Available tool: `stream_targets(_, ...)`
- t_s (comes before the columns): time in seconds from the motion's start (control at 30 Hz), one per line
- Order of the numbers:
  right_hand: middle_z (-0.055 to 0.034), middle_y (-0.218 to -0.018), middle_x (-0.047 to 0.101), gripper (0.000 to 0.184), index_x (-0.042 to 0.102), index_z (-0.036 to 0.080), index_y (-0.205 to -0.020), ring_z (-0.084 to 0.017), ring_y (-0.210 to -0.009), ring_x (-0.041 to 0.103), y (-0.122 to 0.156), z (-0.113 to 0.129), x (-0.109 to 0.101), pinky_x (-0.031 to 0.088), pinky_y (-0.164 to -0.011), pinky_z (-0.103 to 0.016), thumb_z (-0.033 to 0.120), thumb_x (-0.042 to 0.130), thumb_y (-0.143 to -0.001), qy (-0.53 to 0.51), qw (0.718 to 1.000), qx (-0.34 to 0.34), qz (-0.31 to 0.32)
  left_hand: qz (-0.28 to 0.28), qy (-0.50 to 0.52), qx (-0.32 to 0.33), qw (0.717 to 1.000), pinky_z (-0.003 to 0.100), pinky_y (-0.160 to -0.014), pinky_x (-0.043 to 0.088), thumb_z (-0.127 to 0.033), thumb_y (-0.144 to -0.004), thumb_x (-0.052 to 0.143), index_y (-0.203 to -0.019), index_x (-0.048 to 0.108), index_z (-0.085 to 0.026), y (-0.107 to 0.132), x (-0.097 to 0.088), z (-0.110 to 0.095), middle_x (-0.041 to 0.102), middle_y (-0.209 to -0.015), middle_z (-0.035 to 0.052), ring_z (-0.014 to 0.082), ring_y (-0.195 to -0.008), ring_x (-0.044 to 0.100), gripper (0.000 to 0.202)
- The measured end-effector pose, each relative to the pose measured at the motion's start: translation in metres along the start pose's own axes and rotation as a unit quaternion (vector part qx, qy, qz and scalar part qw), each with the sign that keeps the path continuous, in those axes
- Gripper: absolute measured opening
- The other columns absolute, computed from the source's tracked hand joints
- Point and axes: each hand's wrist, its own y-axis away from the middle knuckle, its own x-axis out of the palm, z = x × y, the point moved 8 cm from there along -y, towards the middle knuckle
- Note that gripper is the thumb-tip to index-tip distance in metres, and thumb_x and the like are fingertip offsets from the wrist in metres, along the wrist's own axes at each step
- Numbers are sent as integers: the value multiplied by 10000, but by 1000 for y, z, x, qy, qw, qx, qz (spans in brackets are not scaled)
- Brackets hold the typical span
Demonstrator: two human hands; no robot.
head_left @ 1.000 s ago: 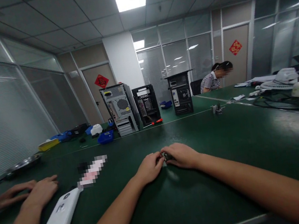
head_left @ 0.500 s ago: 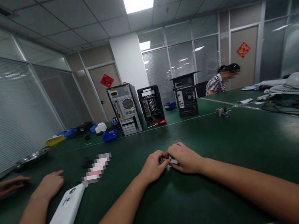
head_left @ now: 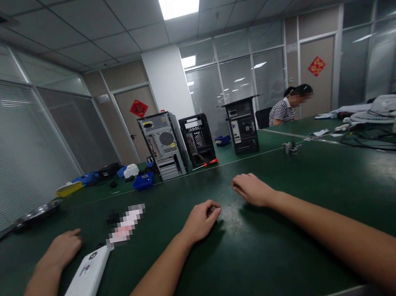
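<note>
My left hand (head_left: 201,220) is held just over the green table, its fingers curled towards the thumb. Whatever lies inside that curl is too small and dark to make out. Apart from it, to the right and a bit farther off, my right hand (head_left: 254,190) has its fingers bent down and pressed together. Its palm side is hidden, so I cannot see what it holds, if anything. Between the two hands is bare green tabletop (head_left: 233,218).
Computer cases (head_left: 163,146) stand at the back, a red-handled screwdriver (head_left: 210,162) before them. Left lie a white device (head_left: 80,291) and another person's hand (head_left: 62,248). A blue tray (head_left: 143,181), small metal parts (head_left: 290,148), a white fan (head_left: 377,111) and cables are farther off.
My hands, together around a small whitish piece before, have come apart; my right hand moved right and away. The whitish piece no longer shows. Another hand at the left edge has left view.
</note>
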Motion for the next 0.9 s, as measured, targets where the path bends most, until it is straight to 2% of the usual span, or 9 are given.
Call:
stream_targets(0.13, -97, -1086, 676, 285, 591, 192, -1053, -219, -1003, 609, 15, -94, 3, 394, -862, -339, 354, 359, -1023, -15, 990, 138, 19, 7, 12, -20, 1000, 267, -698, 421, -455, -973, 477, -1182, 636, -168, 0, 0, 8, 663, -872, 32, 172, -779, 596, 389)
stream_targets(0.27, -128, -1129, 686, 319, 602, 185, -1083, -244, -1004, 634, 48, -187, 9, 428, -833, -338, 371, 353, -1012, -42, 963, 268, 9, 7, 14, -28, 999, 274, -704, 419, -470, -977, 463, -1225, 604, -166, 1, -2, 9, 652, -854, 22, 173, -773, 593, 417)
stream_targets(0.33, -131, -1106, 698, 311, 604, 183, -1079, -237, -992, 645, 64, -222, 12, 441, -829, -324, 367, 365, -1003, -75, 946, 315, -20, 10, 12, -29, 999, 274, -708, 419, -466, -980, 457, -1214, 610, -167, 1, -2, 9, 652, -854, 21, 173, -776, 594, 410)
stream_targets(0.4, -121, -1053, 714, 300, 605, 185, -1056, -230, -950, 659, 77, -247, 15, 453, -817, -318, 356, 367, -995, -104, 928, 355, -48, 14, 12, -30, 999, 274, -709, 419, -464, -980, 455, -1210, 613, -170, 0, -1, 9, 652, -855, 21, 173, -777, 595, 405)
stream_targets(0.5, -120, -1001, 729, 293, 619, 181, -1014, -237, -926, 667, 86, -264, 21, 465, -819, -332, 329, 368, -980, -114, 913, 386, -69, 22, 19, -30, 999, 275, -703, 418, -469, -981, 451, -1218, 608, -168, 0, 1, 10, 652, -849, 22, 174, -772, 594, 414)
stream_targets(0.67, -135, -1121, 715, 328, 656, 181, -1068, -258, -1013, 653, 86, -265, 14, 466, -873, -351, 365, 409, -956, -107, 909, 387, -109, 32, 28, -33, 999, 282, -706, 423, -478, -980, 447, -1232, 602, -167, 0, 2, 11, 657, -862, 26, 179, -783, 598, 429)
stream_targets(0.73, -126, -1152, 711, 362, 673, 186, -1098, -254, -1038, 649, 86, -262, 0, 466, -895, -349, 388, 410, -954, -108, 906, 381, -151, 32, 27, -36, 998, 284, -709, 425, -482, -978, 449, -1229, 603, -167, 0, 1, 9, 656, -868, 28, 182, -790, 598, 432)
stream_targets(0.83, -121, -1135, 724, 405, 718, 187, -1090, -266, -1023, 658, 91, -260, -33, 476, -900, -368, 443, 448, -931, -98, 888, 373, -251, 36, 28, -39, 998, 287, -719, 431, -488, -975, 451, -1225, 604, -164, 1, 0, 8, 656, -874, 30, 184, -795, 595, 437)
stream_targets(0.9, -106, -1116, 735, 399, 746, 197, -1069, -266, -992, 669, 94, -257, -53, 487, -896, -377, 467, 509, -897, -88, 885, 355, -287, 39, 32, -36, 998, 287, -725, 433, -486, -975, 452, -1226, 602, -163, 1, 0, 8, 655, -877, 29, 182, -800, 596, 436)
